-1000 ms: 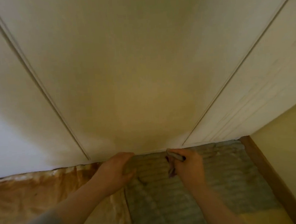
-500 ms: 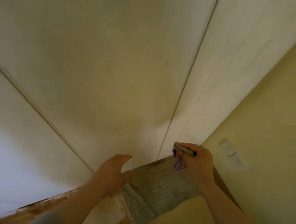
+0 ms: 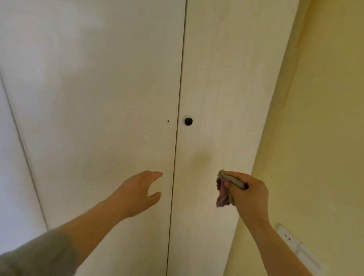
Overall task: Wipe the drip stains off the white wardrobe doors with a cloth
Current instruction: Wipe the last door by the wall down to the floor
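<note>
One knob point(image 3: 188, 121) above; left hand point(image 3: 137, 194) fingers spread, right hand point(image 3: 250, 195) grips cloth point(image 3: 223, 190); socket point(image 3: 289, 237) right.

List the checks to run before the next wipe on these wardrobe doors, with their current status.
1. Cloth gripped in right hand: ok.
2. Left hand free, fingers open: ok.
3. Cloth touching the right door: cannot tell.
4. Marks to wipe spotted: cannot tell; only a small dark dot shows on the middle door.
5. Round knob clear of the cloth, above it: ok.
</note>
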Motion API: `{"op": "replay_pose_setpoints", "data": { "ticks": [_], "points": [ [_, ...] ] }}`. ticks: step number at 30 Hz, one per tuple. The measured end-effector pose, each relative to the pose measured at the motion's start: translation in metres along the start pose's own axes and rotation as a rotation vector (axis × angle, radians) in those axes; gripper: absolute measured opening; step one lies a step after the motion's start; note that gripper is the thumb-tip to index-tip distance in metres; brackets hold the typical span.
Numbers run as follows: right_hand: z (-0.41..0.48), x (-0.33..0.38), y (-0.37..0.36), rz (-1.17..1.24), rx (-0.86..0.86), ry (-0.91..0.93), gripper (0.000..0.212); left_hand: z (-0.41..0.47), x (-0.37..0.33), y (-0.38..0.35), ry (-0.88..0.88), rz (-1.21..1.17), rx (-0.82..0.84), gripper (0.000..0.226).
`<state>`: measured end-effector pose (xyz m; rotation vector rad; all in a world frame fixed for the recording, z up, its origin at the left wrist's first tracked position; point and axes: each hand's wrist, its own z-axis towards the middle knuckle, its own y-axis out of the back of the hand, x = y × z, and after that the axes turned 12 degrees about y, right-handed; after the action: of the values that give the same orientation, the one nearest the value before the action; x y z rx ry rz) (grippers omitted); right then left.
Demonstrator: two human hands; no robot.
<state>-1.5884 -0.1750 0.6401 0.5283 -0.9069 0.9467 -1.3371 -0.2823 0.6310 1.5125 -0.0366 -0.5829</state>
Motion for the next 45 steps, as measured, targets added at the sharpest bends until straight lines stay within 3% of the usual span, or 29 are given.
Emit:
{"op": "replay_pose_setpoints", "data": {
  "ticks": [10,18,40,45],
  "points": [
    [0.118,0.149,0.034,0.114,0.036,0.349,0.014,0.012,-0.115,0.188,-0.105,0.118,-0.395,0.063],
    [0.177,0.215,0.021,0.135,0.017,0.609,0.019,0.018,-0.153,0.287,-0.156,0.176,-0.631,0.062],
    [0.376,0.244,-0.06,0.153,-0.079,0.986,0.024,0.159,-0.151,0.41,-0.225,0.344,-1.186,0.061],
    [0.416,0.255,-0.065,0.169,-0.127,1.095,0.025,0.184,-0.155,0.421,-0.182,0.413,-1.209,0.071]
  ]
}}
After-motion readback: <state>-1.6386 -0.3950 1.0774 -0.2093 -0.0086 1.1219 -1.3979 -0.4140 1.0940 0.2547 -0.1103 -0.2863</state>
